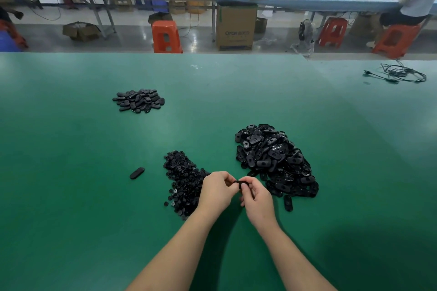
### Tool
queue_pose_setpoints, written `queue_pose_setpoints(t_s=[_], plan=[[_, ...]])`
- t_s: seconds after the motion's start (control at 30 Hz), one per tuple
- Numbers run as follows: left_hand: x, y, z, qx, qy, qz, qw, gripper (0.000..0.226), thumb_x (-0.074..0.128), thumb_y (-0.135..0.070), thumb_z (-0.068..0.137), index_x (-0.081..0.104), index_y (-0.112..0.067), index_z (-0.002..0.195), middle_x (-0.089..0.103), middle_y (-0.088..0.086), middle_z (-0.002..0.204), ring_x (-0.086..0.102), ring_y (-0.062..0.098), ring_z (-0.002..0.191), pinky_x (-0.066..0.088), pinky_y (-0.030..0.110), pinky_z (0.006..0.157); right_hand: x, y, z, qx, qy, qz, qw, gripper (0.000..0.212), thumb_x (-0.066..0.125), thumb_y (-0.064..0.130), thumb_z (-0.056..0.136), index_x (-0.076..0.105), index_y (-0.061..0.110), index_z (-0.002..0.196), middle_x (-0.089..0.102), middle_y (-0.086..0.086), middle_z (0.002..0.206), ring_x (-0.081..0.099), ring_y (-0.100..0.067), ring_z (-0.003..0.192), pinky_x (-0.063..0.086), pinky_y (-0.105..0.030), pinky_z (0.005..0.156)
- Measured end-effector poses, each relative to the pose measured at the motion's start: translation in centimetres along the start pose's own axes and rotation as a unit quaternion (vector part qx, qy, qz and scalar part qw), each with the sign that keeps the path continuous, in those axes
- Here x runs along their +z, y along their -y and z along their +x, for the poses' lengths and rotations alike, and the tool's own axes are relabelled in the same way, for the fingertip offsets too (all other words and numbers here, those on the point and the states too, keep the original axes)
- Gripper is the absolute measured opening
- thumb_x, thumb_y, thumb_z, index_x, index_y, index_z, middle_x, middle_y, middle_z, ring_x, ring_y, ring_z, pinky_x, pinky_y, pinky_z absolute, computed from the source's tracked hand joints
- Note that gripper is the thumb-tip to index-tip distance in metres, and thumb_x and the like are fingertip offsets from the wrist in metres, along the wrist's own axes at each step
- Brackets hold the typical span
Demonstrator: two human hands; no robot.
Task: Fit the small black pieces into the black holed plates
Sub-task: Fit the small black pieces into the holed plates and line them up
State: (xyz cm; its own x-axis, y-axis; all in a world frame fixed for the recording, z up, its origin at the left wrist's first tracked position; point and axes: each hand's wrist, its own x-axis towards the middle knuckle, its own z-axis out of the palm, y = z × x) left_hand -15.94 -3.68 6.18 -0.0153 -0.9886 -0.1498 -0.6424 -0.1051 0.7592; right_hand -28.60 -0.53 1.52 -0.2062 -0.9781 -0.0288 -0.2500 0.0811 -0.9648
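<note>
My left hand point(216, 190) and my right hand point(256, 198) meet above the green table, and both pinch one black holed plate point(240, 183) between their fingertips. Most of that plate is hidden by my fingers, so any small piece in it cannot be made out. A heap of small black pieces point(183, 177) lies just left of my left hand. A large heap of black holed plates point(274, 158) lies to the right of my right hand.
A smaller pile of black plates point(139, 100) sits at the far left of the green table point(94, 196). Single plates lie at the left point(137, 173) and by the big heap point(288, 203). A tangled black cable point(399, 74) lies far right.
</note>
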Motion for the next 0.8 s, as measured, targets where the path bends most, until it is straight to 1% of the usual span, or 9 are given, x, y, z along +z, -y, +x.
queue_pose_setpoints(t_s=[0.1, 0.23, 0.4, 0.47, 0.53, 0.63, 0.7, 0.8], plan=[[-0.03, 0.06, 0.07, -0.002, -0.002, 0.009, 1.000, 0.007, 0.071, -0.024, 0.087, 0.072, -0.018, 0.083, 0.068, -0.009, 0.075, 0.058, 0.003, 0.065, 0.040, 0.010, 0.055, 0.01, 0.07, -0.14, 0.003, 0.009, 0.006, 1.000, 0.019, 0.057, 0.010, 0.101, 0.068, 0.026, 0.100, 0.074, 0.003, 0.083, 0.061, -0.009, 0.062, 0.056, -0.030, 0.062], [0.01, 0.20, 0.12, -0.002, -0.002, 0.004, 1.000, 0.008, 0.072, -0.024, 0.086, 0.070, -0.019, 0.080, 0.067, -0.009, 0.073, 0.057, 0.003, 0.063, 0.038, 0.008, 0.053, 0.04, 0.22, -0.19, 0.002, 0.012, 0.010, 1.000, 0.019, 0.058, 0.008, 0.101, 0.068, 0.024, 0.100, 0.074, 0.003, 0.081, 0.060, -0.008, 0.062, 0.055, -0.029, 0.061], [0.21, 0.36, 0.07, 0.006, -0.009, -0.004, 1.000, 0.008, 0.072, -0.024, 0.084, 0.070, -0.019, 0.078, 0.068, -0.008, 0.073, 0.057, 0.004, 0.064, 0.039, 0.010, 0.054, -0.03, 0.39, -0.32, 0.001, 0.012, 0.014, 1.000, 0.020, 0.058, 0.007, 0.101, 0.067, 0.025, 0.099, 0.073, 0.000, 0.079, 0.059, -0.008, 0.061, 0.055, -0.030, 0.061], [0.34, 0.41, -0.02, 0.016, -0.015, -0.001, 1.000, 0.010, 0.072, -0.023, 0.084, 0.068, -0.019, 0.076, 0.066, -0.008, 0.070, 0.055, 0.003, 0.062, 0.037, 0.009, 0.053, -0.05, 0.42, -0.28, 0.000, 0.010, 0.015, 1.000, 0.019, 0.058, 0.007, 0.100, 0.068, 0.024, 0.100, 0.073, 0.001, 0.079, 0.060, -0.008, 0.061, 0.055, -0.031, 0.062], [0.47, 0.46, -0.07, 0.029, -0.021, -0.002, 0.999, 0.011, 0.072, -0.023, 0.084, 0.067, -0.021, 0.074, 0.065, -0.009, 0.068, 0.054, 0.001, 0.060, 0.039, 0.009, 0.053, -0.06, 0.41, -0.24, 0.001, 0.004, 0.020, 1.000, 0.018, 0.059, 0.008, 0.100, 0.068, 0.024, 0.100, 0.072, 0.005, 0.077, 0.060, -0.006, 0.060, 0.054, -0.028, 0.060], [0.49, 0.55, 0.00, 0.054, -0.019, 0.001, 0.998, 0.008, 0.070, -0.023, 0.086, 0.070, -0.021, 0.079, 0.066, -0.009, 0.069, 0.055, 0.000, 0.060, 0.041, 0.009, 0.056, -0.01, 0.32, -0.19, 0.007, -0.008, 0.029, 1.000, 0.018, 0.059, 0.009, 0.100, 0.068, 0.025, 0.100, 0.072, 0.006, 0.076, 0.060, -0.006, 0.061, 0.053, -0.025, 0.058], [0.43, 0.68, 0.03, 0.073, -0.014, 0.011, 0.997, 0.006, 0.069, -0.024, 0.088, 0.071, -0.022, 0.083, 0.066, -0.011, 0.070, 0.056, 0.000, 0.061, 0.043, 0.009, 0.057, 0.04, 0.22, -0.19, 0.009, -0.012, 0.028, 0.999, 0.017, 0.060, 0.011, 0.101, 0.067, 0.027, 0.099, 0.071, 0.007, 0.074, 0.060, -0.007, 0.060, 0.053, -0.028, 0.058], [0.47, 0.90, -0.09, 0.105, -0.019, 0.042, 0.993, 0.006, 0.067, -0.027, 0.091, 0.070, -0.023, 0.089, 0.064, -0.015, 0.071, 0.056, -0.001, 0.061, 0.042, 0.010, 0.055, 0.09, 0.09, -0.11, 0.008, -0.010, 0.024, 1.000, 0.016, 0.060, 0.014, 0.101, 0.067, 0.028, 0.101, 0.072, 0.008, 0.077, 0.061, -0.005, 0.062, 0.054, -0.030, 0.061]])
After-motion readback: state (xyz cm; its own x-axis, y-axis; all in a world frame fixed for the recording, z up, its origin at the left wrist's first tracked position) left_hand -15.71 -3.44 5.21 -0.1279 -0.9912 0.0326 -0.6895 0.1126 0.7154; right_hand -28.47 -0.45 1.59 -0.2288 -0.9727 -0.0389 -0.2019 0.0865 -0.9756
